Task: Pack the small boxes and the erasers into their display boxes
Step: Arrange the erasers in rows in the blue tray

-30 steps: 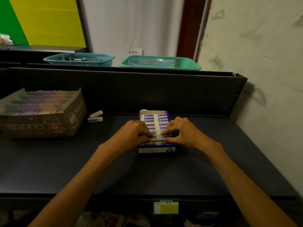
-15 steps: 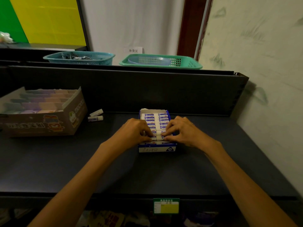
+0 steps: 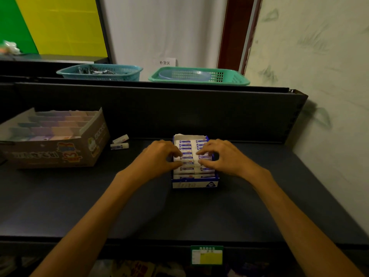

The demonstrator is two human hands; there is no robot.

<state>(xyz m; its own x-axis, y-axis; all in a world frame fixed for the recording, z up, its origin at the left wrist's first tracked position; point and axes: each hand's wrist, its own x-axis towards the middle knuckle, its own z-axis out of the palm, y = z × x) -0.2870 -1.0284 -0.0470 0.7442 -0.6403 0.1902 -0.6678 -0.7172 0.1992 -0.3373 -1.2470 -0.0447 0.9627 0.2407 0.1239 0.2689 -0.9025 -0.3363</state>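
Note:
A blue-and-white display box [image 3: 194, 184] sits mid-shelf, filled with two columns of white erasers [image 3: 186, 145] in blue sleeves. My left hand [image 3: 157, 158] rests on the box's left side, fingertips pressing on the erasers in the middle rows. My right hand [image 3: 221, 156] mirrors it on the right side, fingertips on the erasers there. Neither hand lifts anything. At the left stands a brown cardboard display box [image 3: 54, 154] holding rows of pastel small boxes [image 3: 52, 126]. Two loose small boxes [image 3: 119, 142] lie on the shelf beside it.
The dark shelf [image 3: 60, 196] has a tall back panel [image 3: 179, 110]. Above it stand a teal basket [image 3: 99, 71] and a green basket [image 3: 199, 75]. A wall [image 3: 329, 96] closes the right side. A price label [image 3: 206, 254] hangs on the front edge.
Both hands have slid a little farther back along the eraser rows, fingertips still pressing on them. The front rows of erasers now show uncovered.

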